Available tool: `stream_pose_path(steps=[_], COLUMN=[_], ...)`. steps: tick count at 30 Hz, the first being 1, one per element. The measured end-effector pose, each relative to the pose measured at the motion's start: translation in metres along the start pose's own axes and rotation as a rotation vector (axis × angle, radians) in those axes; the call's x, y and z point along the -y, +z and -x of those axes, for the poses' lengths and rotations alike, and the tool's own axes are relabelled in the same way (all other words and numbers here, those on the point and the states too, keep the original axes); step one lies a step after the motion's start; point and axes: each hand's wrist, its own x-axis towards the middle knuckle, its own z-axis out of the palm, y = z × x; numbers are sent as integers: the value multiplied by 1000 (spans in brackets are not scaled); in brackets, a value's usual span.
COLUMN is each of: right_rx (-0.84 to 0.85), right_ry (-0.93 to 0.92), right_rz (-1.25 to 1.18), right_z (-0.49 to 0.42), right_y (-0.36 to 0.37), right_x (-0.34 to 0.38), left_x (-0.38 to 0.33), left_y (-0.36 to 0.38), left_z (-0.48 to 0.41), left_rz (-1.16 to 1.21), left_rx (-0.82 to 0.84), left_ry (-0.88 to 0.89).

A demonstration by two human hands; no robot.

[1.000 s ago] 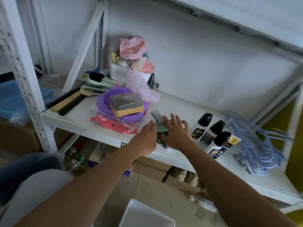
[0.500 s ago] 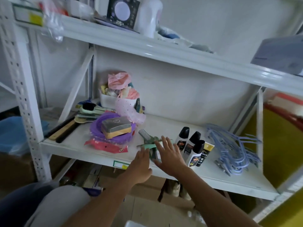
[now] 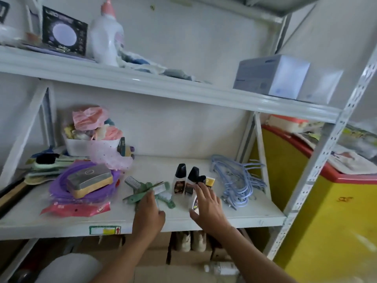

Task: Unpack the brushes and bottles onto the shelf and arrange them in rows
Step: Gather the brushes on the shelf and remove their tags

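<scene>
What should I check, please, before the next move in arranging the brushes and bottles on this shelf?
1. Green brushes in a row: not ok, they lie crossed in a heap.
2. Left hand gripping a brush: cannot tell; its fingers reach the heap.
3. Right hand free: ok, fingers spread, over the nearest bottle.
4. Other two bottles side by side: ok.
5. Blue hangers apart from the bottles: ok.
6. Bare shelf behind the brushes: ok.
</scene>
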Motion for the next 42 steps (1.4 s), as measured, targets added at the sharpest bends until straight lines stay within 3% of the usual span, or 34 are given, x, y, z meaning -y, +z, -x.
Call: stream_pose_path(steps=[4,6,9,14,19,23,30,42], right_rx=[-132,-177,-101,18,54,81,55,41], right_ry=[24,132,375,492,483,487,400,362], right_rz=[-89,-230,-500,-699,-819,-843,-812,-915], right_z=[6,6,1,-26,-69,-114,-198,-265], right_y=[0,6,18,45,78,100,138,172], right_x=[-14,-18,-27,-38,-54,-71,-75,-33], left_x=[-15,-18,-22,-35,-51,-45,-10,16], left_y=[11,14,20,30,42,56,68,55], left_z=[2,-4,-14,-38,-104,-165,-233,-275], left_rz=[-13,-8,-4,-11,-87,-93,-58,-1], left_rx=[-51,-51,-7,145,93,311,214,84], left_ry=[70,100,136,179,146,60,51,-140])
